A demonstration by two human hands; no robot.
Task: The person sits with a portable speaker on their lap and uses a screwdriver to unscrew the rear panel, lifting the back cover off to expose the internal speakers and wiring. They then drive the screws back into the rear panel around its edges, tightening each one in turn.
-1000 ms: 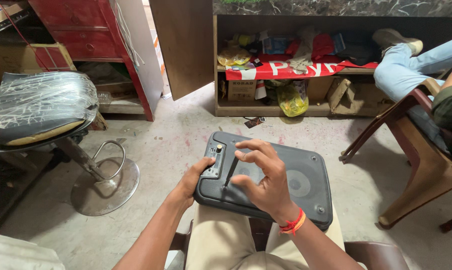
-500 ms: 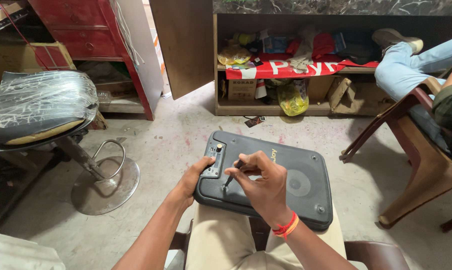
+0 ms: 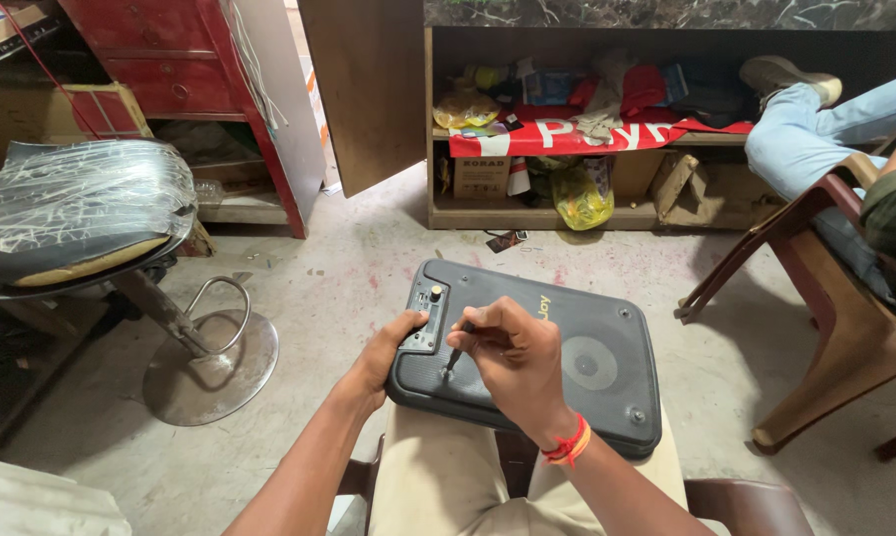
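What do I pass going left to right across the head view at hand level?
Wrapped stool → left hand → thin tool → right hand → round speaker grille → brown chair.

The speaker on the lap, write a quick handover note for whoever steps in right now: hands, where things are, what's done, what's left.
Left hand: grips the near-left edge of the dark grey speaker, thumb by the small control panel.
Right hand: holds a slim dark tool, probably a screwdriver, tip down on the speaker's face just below the panel.
Speaker: lies flat across the lap, round grille to the right.
Done: no loose screws or removed parts visible; the panel sits in place.
Left: the spot under the tool tip; corner screws look seated.
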